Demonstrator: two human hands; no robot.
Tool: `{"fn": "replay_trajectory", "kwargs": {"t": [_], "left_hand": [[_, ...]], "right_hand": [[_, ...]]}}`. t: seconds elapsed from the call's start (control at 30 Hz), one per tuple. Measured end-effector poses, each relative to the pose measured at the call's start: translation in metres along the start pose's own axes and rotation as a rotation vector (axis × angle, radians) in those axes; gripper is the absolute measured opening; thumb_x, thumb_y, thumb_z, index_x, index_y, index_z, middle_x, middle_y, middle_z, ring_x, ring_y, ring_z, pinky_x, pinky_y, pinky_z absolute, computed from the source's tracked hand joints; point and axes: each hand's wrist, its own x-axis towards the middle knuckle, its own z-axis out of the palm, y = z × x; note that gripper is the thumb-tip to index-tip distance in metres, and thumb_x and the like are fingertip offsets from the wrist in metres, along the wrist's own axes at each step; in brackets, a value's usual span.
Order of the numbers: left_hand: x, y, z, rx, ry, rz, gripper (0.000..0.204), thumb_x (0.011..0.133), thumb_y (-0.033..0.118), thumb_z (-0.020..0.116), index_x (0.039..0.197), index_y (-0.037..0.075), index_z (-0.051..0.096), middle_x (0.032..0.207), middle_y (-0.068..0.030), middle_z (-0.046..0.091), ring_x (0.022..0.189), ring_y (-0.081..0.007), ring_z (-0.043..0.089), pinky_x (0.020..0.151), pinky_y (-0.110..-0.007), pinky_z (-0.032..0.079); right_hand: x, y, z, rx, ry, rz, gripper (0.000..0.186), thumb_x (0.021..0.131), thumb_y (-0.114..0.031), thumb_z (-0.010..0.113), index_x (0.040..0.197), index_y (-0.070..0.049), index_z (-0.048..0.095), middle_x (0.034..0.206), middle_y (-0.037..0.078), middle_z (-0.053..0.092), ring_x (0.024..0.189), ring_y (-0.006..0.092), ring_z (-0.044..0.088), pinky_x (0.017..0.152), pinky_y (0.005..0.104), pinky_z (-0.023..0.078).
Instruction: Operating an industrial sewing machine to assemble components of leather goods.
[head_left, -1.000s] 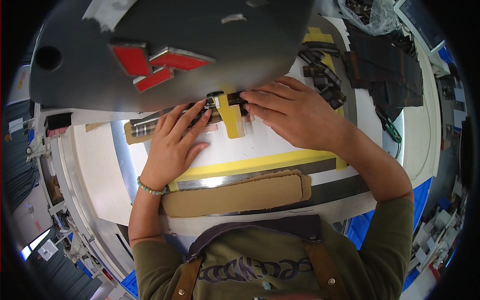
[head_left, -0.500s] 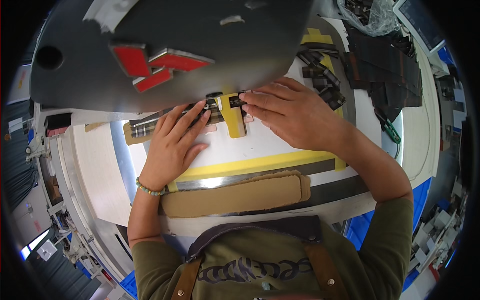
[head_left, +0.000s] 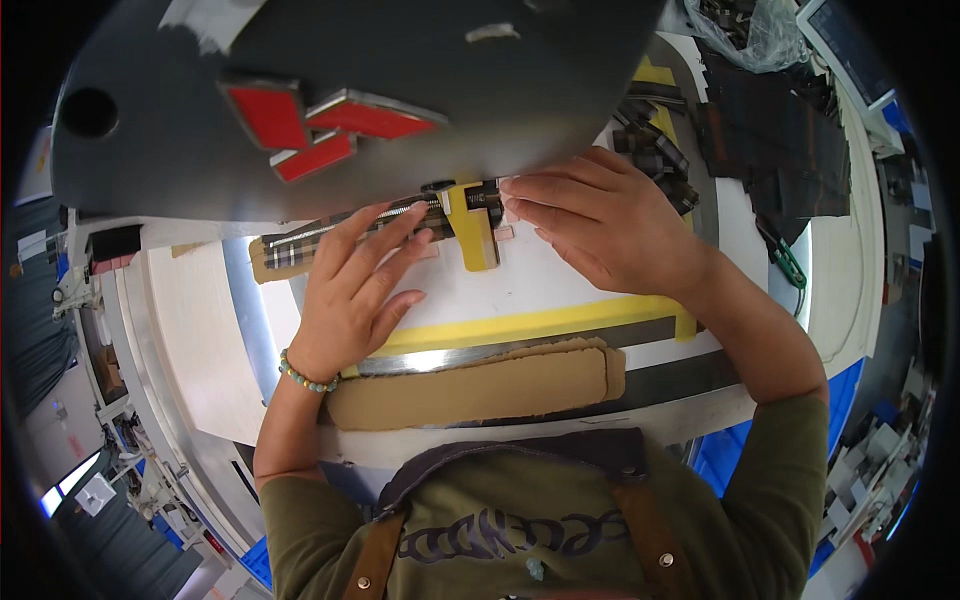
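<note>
Under the dark sewing machine head (head_left: pixel 330 80) lies a plaid fabric strip (head_left: pixel 300 250) with a zipper along it. It passes beneath a yellow guide plate (head_left: pixel 474 240) at the needle area. My left hand (head_left: pixel 350 280) rests over the strip left of the guide, fingers stretched out and slightly apart. A beaded bracelet (head_left: pixel 305 375) circles that wrist. My right hand (head_left: pixel 620 220) is just right of the guide, fingers extended and their tips by the strip's right end. Whether those fingertips touch the strip I cannot tell. The machine head hides the needle and part of the strip.
Torn brown cardboard (head_left: pixel 480 385) lies near the front edge, below yellow tape (head_left: pixel 530 320). Several dark plaid pieces (head_left: pixel 660 150) sit beyond my right hand. Farther right are stacked dark fabric panels (head_left: pixel 775 140), green-handled snips (head_left: pixel 785 262) and a screen (head_left: pixel 850 50).
The whole view has shifted slightly. My right fingertips sit a little farther right of the guide, and more of the zipper shows by my left fingers.
</note>
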Motion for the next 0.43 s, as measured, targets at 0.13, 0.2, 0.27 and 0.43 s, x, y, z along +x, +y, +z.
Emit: {"fn": "replay_trajectory", "kwargs": {"t": [0.13,0.2,0.27,0.43], "left_hand": [[0.025,0.018,-0.005,-0.075,-0.081,0.132,0.053,0.095,0.036,0.073,0.136,0.004,0.063,0.16,-0.014,0.057,0.15,-0.0408,0.047,0.115,-0.053,0.044],[0.035,0.023,-0.005,-0.103,-0.11,0.137,0.049,0.094,0.036,0.074,0.127,0.002,0.06,0.159,-0.0141,0.057,0.151,-0.0407,0.046,0.116,-0.055,0.044],[0.041,0.024,-0.002,-0.064,-0.111,0.135,0.048,0.094,0.034,0.074,0.126,0.002,0.06,0.159,-0.0148,0.057,0.151,-0.0406,0.046,0.116,-0.054,0.044],[0.047,0.025,0.007,-0.074,-0.125,0.137,0.048,0.095,0.03,0.075,0.129,0.001,0.057,0.159,-0.0193,0.055,0.151,-0.0384,0.046,0.119,-0.053,0.043]], "right_hand": [[-0.006,0.003,0.011,-0.001,-0.035,-0.072,0.022,0.092,-0.011,0.074,0.113,-0.005,0.078,0.126,0.005,0.074,0.121,0.0217,0.069,0.111,0.0435,0.053],[-0.005,0.003,0.011,-0.011,-0.027,-0.057,0.021,0.091,-0.011,0.075,0.111,-0.005,0.078,0.127,0.006,0.074,0.122,0.0213,0.068,0.111,0.0436,0.053],[-0.005,0.003,0.009,-0.034,-0.025,-0.057,0.021,0.09,-0.011,0.075,0.11,-0.005,0.078,0.126,0.006,0.074,0.123,0.0216,0.068,0.111,0.0434,0.053],[-0.007,0.005,0.002,-0.079,-0.007,0.01,0.023,0.088,-0.012,0.077,0.11,-0.005,0.078,0.126,0.005,0.074,0.124,0.0249,0.068,0.111,0.0422,0.053]]}}
